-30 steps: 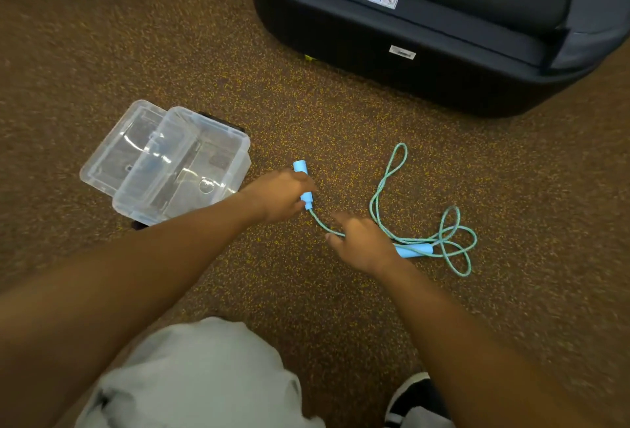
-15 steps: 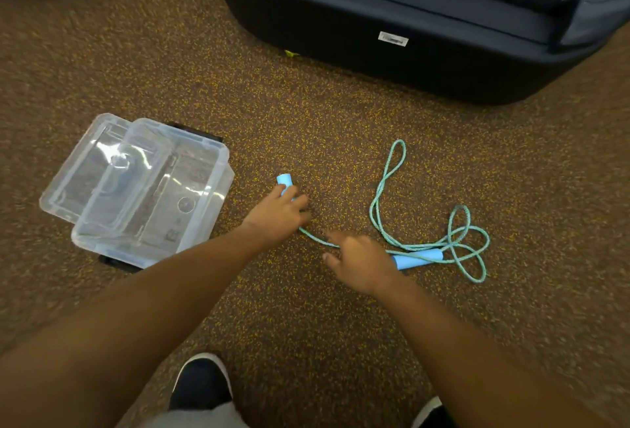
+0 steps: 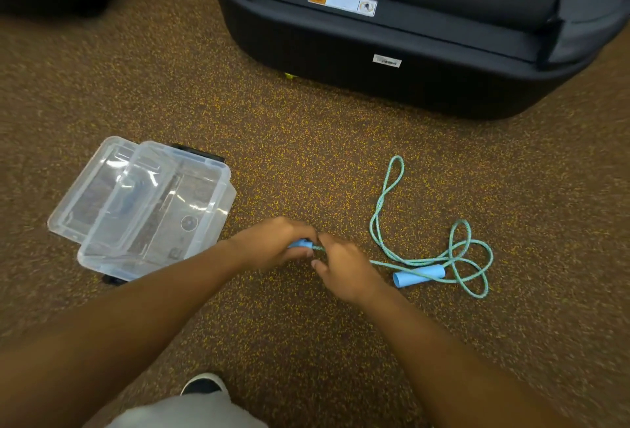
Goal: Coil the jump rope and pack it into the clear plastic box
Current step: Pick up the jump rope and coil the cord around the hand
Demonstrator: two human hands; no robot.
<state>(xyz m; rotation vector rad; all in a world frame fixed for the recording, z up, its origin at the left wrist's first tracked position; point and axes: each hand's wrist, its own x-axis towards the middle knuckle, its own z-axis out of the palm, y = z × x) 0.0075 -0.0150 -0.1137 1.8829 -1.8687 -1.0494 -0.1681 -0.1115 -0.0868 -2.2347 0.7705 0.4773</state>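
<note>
One blue handle (image 3: 301, 243) half-hidden in left hand (image 3: 272, 245).

light: even, moderately bright, from overhead | shadows: soft, faint beneath the forearms | glare: white streaks on the clear plastic box (image 3: 153, 209) and its lid | blur: slight motion softness on both hands and the carpet (image 3: 306, 155) speckle | distortion: wide-angle bowing, dark machine base (image 3: 409, 69) curves at top | corners: dimmer, top left nearly black
</note>
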